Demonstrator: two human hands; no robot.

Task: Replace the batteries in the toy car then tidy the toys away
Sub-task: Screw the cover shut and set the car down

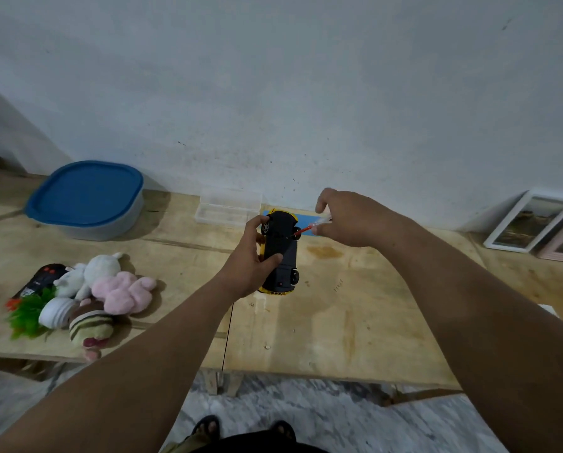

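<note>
Fingers (260,256) of the left hand (247,266) curl round the upturned toy car (281,253) above the bench (355,322), while the right hand (348,220) pinches a screwdriver (309,227) at its underside, apparently at the battery-cover screw, which next needs steady turning.

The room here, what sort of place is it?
Probably a plain room at home, used as a makeshift workspace: a rough plywood table against a bare wall, soft toys heaped on it, and framed pictures leaning on the wall.
</note>
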